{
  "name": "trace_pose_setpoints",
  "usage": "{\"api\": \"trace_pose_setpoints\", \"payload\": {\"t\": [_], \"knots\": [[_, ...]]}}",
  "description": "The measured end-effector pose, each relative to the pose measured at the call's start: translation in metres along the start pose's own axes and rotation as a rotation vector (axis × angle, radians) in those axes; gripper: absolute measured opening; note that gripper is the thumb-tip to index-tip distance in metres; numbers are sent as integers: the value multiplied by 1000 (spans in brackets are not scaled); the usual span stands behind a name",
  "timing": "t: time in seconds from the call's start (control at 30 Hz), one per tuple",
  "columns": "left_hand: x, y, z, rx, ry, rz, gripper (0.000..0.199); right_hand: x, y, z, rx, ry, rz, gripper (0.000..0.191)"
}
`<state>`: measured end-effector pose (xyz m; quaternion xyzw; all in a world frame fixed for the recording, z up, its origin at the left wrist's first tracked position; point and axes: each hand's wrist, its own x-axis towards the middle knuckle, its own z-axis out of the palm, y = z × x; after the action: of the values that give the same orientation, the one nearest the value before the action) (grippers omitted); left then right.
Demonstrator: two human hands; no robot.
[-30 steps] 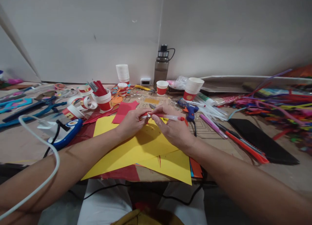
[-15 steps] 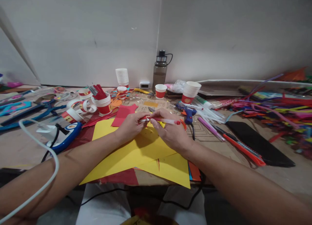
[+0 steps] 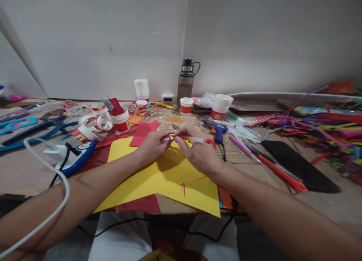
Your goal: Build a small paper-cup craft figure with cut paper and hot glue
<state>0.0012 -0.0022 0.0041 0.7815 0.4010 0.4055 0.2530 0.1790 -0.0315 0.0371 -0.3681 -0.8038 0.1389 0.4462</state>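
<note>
In the head view, my right hand [image 3: 198, 151] is closed on a pen [image 3: 198, 140] with a pale translucent barrel and a red end that points right. The pen's other end reaches my left hand [image 3: 151, 146], whose fingers are pinched around a small red-and-white piece [image 3: 169, 136]. Fingers hide most of that piece, so its kind is unclear. Both hands meet above overlapping yellow paper sheets [image 3: 135, 185]; red marks show on the lower sheet. Just beyond my left hand lies a red paper piece [image 3: 144, 132].
On the left stand a paper cup holding red sticks [image 3: 120, 123] and a blue power strip [image 3: 80, 159] with a white cable. Behind are a water bottle [image 3: 185, 85] and stacked cups [image 3: 220, 106]. To the right lie a glue gun [image 3: 220, 132], a red-handled cutter [image 3: 283, 172] and a black phone-like slab [image 3: 302, 166].
Both hands stay in nearly the same place, still holding the pen and the small piece. The pen's red end has shifted very slightly; the rest looks the same.
</note>
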Motion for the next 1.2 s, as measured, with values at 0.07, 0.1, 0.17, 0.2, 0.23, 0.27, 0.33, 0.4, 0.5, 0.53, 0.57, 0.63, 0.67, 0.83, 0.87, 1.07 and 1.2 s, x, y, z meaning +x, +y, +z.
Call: {"api": "trace_pose_setpoints", "payload": {"t": [0.07, 0.1, 0.17, 0.2, 0.23, 0.27, 0.33, 0.4, 0.5, 0.53, 0.57, 0.63, 0.67, 0.83, 0.87, 1.07, 1.2], "knots": [[0, 0, 0, -3, -4, 9, 28, 0, 0, 0, 20, -12, 0, 3], [0, 1, 0, -2, -5, 9, 28, 0, 1, 0, 19, -20, -4, 3], [0, 2, 0, 2, -3, 7, 27, 0, 2, 0, 0, -27, -16, 4], [0, 3, 0, 5, -4, 5, 27, 0, 2, 0, -13, -24, -24, 3], [0, 4, -1, 9, -3, 5, 27, 0, 2, 0, -24, -20, -29, 3], [0, 5, -1, 15, -1, 5, 27, 0, 3, 0, -32, -19, -30, 3], [0, 7, -1, 25, -3, 6, 27, -1, 2, 0, -41, -25, -24, 3], [0, 8, -1, 25, -4, 5, 26, -1, 2, 0, -51, -37, -15, 4], [-1, 5, -1, -2, -8, -9, 27, -1, 2, 1, -49, -38, -8, 5], [0, 4, 0, -22, -8, -22, 28, 0, 1, 0, -39, -29, -4, 4], [0, 2, 0, -48, -6, -40, 29, 0, 1, -1, -25, -13, 2, 4], [0, 0, 0, -106, 10, -86, 30, 2, -1, -4, 7, 37, 8, 3], [1, 0, -1, -137, 27, -109, 30, 3, -2, -6, 25, 68, 3, 3], [5, 5, -7, -326, 138, -163, 30, 7, -4, -16, 115, 163, -33, 11], [6, 6, -9, -359, 157, -174, 31, 7, -3, -16, 112, 161, -26, 12], [13, -1, -18, -518, 292, -210, 32, 2, 5, -6, -46, -88, -41, 11], [14, 1, -18, -790, 316, -231, 29, -2, 6, -2, -139, -197, -95, 14]]}}
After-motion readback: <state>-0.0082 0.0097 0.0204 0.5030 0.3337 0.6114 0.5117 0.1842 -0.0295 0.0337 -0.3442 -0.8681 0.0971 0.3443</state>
